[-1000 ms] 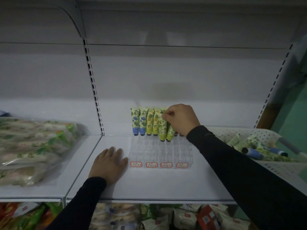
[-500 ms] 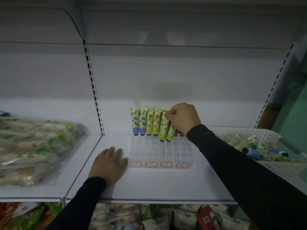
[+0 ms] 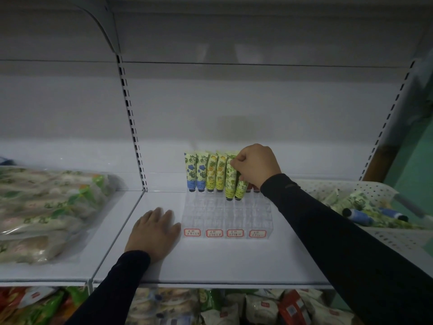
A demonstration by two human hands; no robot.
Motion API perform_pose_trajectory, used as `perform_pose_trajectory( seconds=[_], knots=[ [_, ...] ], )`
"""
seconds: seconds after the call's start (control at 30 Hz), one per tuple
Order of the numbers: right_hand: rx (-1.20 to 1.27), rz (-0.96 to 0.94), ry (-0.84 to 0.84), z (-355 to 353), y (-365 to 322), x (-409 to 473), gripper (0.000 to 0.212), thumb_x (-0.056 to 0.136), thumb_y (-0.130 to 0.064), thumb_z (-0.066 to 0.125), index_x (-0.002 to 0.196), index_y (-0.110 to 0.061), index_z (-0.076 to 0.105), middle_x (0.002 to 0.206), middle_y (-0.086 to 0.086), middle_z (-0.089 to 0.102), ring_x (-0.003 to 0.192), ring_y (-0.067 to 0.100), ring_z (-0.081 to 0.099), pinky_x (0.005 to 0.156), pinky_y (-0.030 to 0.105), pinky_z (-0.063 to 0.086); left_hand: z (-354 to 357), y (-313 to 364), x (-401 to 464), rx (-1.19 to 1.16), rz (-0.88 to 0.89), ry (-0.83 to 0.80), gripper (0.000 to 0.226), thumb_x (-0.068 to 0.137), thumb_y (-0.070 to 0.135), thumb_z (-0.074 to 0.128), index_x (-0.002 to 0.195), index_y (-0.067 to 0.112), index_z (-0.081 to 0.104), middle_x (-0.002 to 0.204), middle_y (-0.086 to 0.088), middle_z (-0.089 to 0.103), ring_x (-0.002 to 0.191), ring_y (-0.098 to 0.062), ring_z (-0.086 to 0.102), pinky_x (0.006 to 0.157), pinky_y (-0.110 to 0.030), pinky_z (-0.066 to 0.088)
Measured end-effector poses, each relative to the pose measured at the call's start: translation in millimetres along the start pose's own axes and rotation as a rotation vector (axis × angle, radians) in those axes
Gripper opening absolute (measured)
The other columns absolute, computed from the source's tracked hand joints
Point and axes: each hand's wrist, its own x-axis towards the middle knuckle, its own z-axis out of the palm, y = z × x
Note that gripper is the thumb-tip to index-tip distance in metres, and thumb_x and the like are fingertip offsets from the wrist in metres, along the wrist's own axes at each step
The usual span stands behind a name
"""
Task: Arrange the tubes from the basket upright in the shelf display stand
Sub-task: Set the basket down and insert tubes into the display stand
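My right hand point(image 3: 255, 166), fingers curled, pinches the top of a green-patterned tube point(image 3: 230, 178) standing in the clear display stand point(image 3: 225, 216), just beside the blue and yellow tubes point(image 3: 206, 171) in its back row. My left hand point(image 3: 153, 231) rests flat, fingers straight, on the shelf point(image 3: 210, 261), touching the stand's left side. The basket point(image 3: 365, 191) of loose tubes sits at right.

shop, white shelving point(image 3: 210, 261), price labels point(image 3: 214, 233), packaged goods point(image 3: 42, 207)

We saw a clear, glossy plastic display stand point(image 3: 226, 215) on a smooth matt white shelf point(image 3: 210, 261), slick printed tubes point(image 3: 220, 171), a perforated white plastic basket point(image 3: 375, 191), and crinkly shiny film packets point(image 3: 46, 207) at the shelf's left edge.
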Motion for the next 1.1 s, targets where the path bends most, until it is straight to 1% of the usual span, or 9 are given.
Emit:
perform_pose_trajectory(
  seconds=[0.13,0.23,0.33,0.47,0.63,0.77,0.83,0.97,1.1],
  knots=[
    [-0.03,0.006,0.001,1,-1,2,0.031,0.093,-0.022,0.06,0.08,0.003,0.071,0.073,0.013,0.073,0.051,0.011,0.068,0.045,0.014,0.045,2,-1,1,0.01,0.001,0.002,0.068,0.076,0.062,0.011,0.115,0.022,0.05,0.112,-0.001,0.051,0.109,-0.023,0.049,0.095,-0.036,0.038],
    [-0.034,-0.001,0.007,1,-1,1,0.031,0.093,-0.022,0.06,0.08,0.003,0.071,0.075,0.012,0.073,0.053,0.014,0.069,0.052,0.019,0.051,3,-1,1,0.008,-0.005,0.007,0.066,0.077,0.061,0.014,0.114,0.021,0.051,0.109,-0.001,0.051,0.107,-0.023,0.049,0.094,-0.036,0.038],
    [0.011,0.006,-0.01,0,1,0,0.031,0.093,-0.024,0.061,0.081,0.003,0.07,0.075,0.011,0.073,0.052,0.014,0.068,0.05,0.016,0.049,3,-2,2,0.031,-0.001,0.002,0.067,0.077,0.061,0.012,0.114,0.022,0.05,0.109,-0.001,0.051,0.109,-0.024,0.049,0.094,-0.036,0.038],
    [0.012,0.006,-0.035,-3,0,-1,0.037,0.094,-0.029,0.061,0.078,0.003,0.07,0.068,0.014,0.071,0.044,0.009,0.061,0.055,0.019,0.049,3,-1,1,0.024,-0.008,-0.013,0.069,0.075,0.063,0.011,0.117,0.023,0.048,0.116,-0.002,0.05,0.114,-0.025,0.048,0.098,-0.037,0.038],
    [0.101,0.037,0.01,-10,-2,-5,0.043,0.096,-0.037,0.057,0.073,-0.003,0.069,0.059,0.007,0.066,0.038,0.003,0.057,0.052,0.021,0.05,2,-1,1,0.019,-0.007,-0.01,0.068,0.076,0.062,0.012,0.117,0.022,0.049,0.116,-0.002,0.051,0.112,-0.024,0.049,0.097,-0.036,0.038],
    [0.056,0.009,0.185,-20,5,-3,0.036,0.095,-0.039,0.055,0.079,-0.01,0.07,0.072,-0.001,0.069,0.066,0.012,0.064,0.069,0.024,0.049,3,-2,1,0.02,-0.004,-0.005,0.071,0.075,0.063,0.011,0.118,0.022,0.05,0.118,-0.003,0.052,0.113,-0.025,0.049,0.098,-0.036,0.038],
    [0.02,0.041,0.176,-21,15,-5,0.032,0.093,-0.041,0.056,0.083,-0.013,0.067,0.078,-0.004,0.066,0.075,0.012,0.06,0.071,0.024,0.044,3,-2,1,0.015,-0.004,0.001,0.071,0.076,0.062,0.011,0.118,0.021,0.05,0.117,-0.003,0.053,0.113,-0.025,0.049,0.097,-0.037,0.039],
    [-0.113,0.076,-0.013,-9,31,-12,0.046,0.09,-0.043,0.056,0.058,-0.01,0.053,0.06,0.009,0.059,0.059,0.021,0.053,0.058,0.03,0.042,3,-2,2,0.024,0.003,-0.009,0.068,0.076,0.062,0.011,0.116,0.022,0.049,0.115,-0.002,0.051,0.111,-0.023,0.049,0.096,-0.036,0.038],
    [-0.085,0.072,0.005,-5,30,-14,0.046,0.089,-0.033,0.061,0.053,-0.008,0.047,0.057,0.012,0.053,0.056,0.024,0.049,0.051,0.025,0.034,6,-6,3,0.067,0.027,-0.022,0.067,0.078,0.061,0.011,0.116,0.021,0.049,0.109,-0.001,0.048,0.107,-0.024,0.048,0.094,-0.036,0.039]
  ],
)
